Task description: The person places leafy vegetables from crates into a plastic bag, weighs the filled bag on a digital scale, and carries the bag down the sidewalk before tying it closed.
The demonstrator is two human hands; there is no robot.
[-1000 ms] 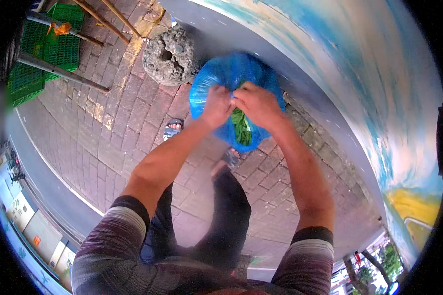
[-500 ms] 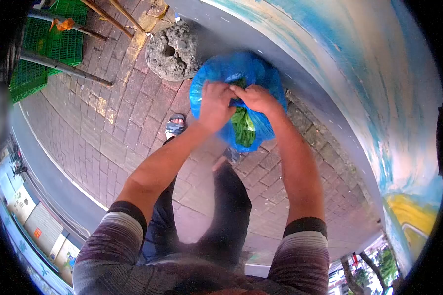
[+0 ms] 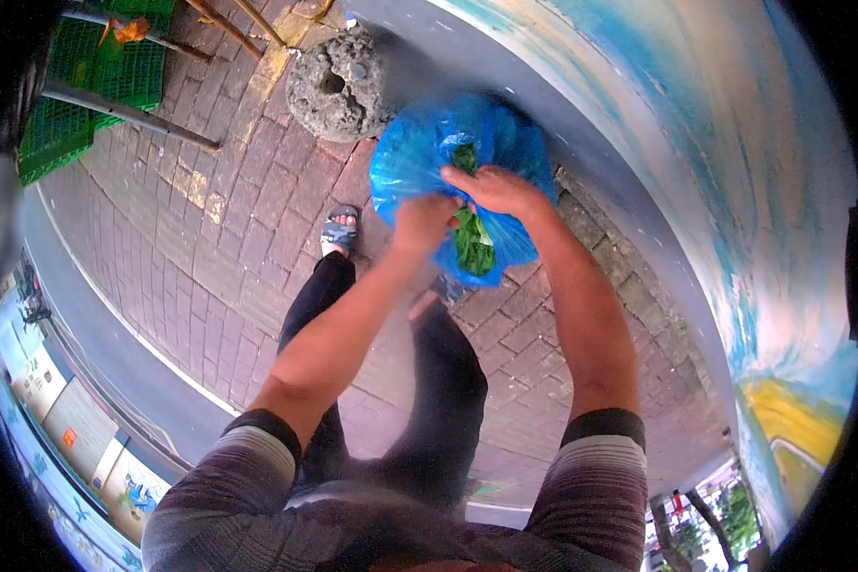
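Note:
A full blue plastic bag [image 3: 410, 157] stands on the paving against the wall. Green leafy vegetables [image 3: 474, 250] show through its parted mouth, with more leaves a little above my fingers. My left hand [image 3: 427, 221], slightly blurred, is closed on the left side of the bag's mouth. Opposite it, my right hand [image 3: 500, 191] grips the plastic on the right side, its thumb pointing left across the opening. The two hands are close together, and some fingertips are hidden among the folds.
A rough round stone with a hole [image 3: 337, 84] stands just left of the bag. Green plastic crates [image 3: 105, 86] and metal poles [image 3: 133, 116] are at the upper left. A painted wall [image 3: 677, 143] curves along the right. My sandalled foot [image 3: 339, 229] is on the brick paving.
My left hand has come down and toward me from the top of the bag to the near part of its mouth. My right hand has stayed nearly in place.

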